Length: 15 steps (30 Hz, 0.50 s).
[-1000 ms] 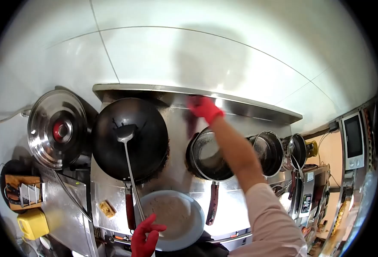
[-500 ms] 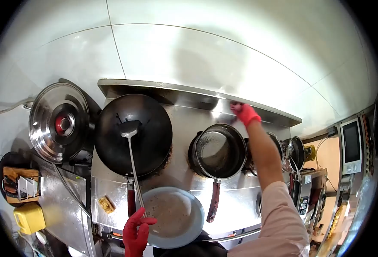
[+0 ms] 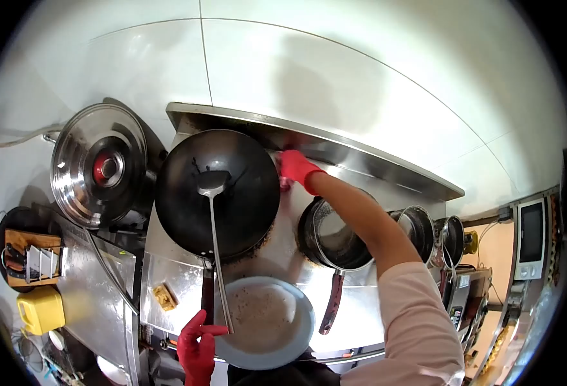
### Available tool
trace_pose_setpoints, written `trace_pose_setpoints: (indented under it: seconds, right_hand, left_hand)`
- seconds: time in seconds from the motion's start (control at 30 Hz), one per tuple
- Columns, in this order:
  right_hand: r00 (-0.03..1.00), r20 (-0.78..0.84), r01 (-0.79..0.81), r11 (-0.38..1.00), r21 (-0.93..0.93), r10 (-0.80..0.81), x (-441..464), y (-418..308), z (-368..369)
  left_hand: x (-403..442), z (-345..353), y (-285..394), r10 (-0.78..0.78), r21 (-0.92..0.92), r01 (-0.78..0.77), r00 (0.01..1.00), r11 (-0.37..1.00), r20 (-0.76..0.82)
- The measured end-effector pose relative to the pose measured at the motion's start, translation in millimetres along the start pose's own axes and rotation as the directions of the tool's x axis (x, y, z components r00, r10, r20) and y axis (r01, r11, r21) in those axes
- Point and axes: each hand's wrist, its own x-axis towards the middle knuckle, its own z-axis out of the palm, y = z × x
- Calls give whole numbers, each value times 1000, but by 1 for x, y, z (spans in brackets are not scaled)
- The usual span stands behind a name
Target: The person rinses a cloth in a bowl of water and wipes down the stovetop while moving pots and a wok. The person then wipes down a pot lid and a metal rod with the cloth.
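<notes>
My right hand (image 3: 298, 170), in a red glove, is closed at the back of the steel stove top (image 3: 283, 222), just right of the black wok (image 3: 196, 206). Something small and reddish shows under its fingers, too blurred to make out. At the bottom, my left hand (image 3: 196, 344), also red-gloved, has its fingers apart beside the wok's handle (image 3: 208, 296) and the pale blue basin (image 3: 306, 321) of cloudy liquid. A long-handled spatula (image 3: 213, 183) lies in the wok, its handle reaching over the basin.
A pot with a dark handle (image 3: 333, 302) stands under my right forearm, with more pans (image 3: 414, 225) farther right. At the left are a large steel lid (image 3: 81, 186), a knife block (image 3: 16, 241) and a yellow jug (image 3: 42, 310). A yellowish scrubber (image 3: 164, 296) lies near the front.
My right hand first went right along the back ledge, then came back left to beside the wok. My left hand shifted slightly left and down. The view has also shifted.
</notes>
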Motion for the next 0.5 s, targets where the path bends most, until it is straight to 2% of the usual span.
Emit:
trace_pose_setpoints:
  seconds: [0.07,0.1,0.13,0.23,0.33,0.4,0.47,0.5]
  right_hand:
    - [955,-165,272,951,146,-248,9,-10,9]
    - [849,-268,474,881,2,-456,13,-10,10]
    - [687,-333,634,757,-159,-646,16,-10,11]
    - [614,-284,594,668,-449,-737,9,-7,9]
    - [790,-229,519,819,-244,-569,-28,-24,3]
    - [959,-99,267,964,4,-266,-57,-29,0]
    - [990,3,138,978,154,-140,-77,-25,13]
    - [985,11,166,965,202,-172,-64,-2,40]
  left_hand:
    - [-4,-1,2,-15,5,15,1000,1000,-15]
    - [-5,-3,3,-18,9,19,1000,1000,-25]
    - [-8,-8,2,-27,-18,27,999,999,-16]
    - [-17,-12,1,-71,-73,70,997,995,-15]
    - [-21,-15,8,-111,-74,108,993,991,-28]
    - [-23,-19,4,-36,-69,34,999,997,-28]
    - [-26,-20,2,-1,-91,-2,999,996,-32]
    - [-29,-20,2,-4,-111,0,999,994,-36]
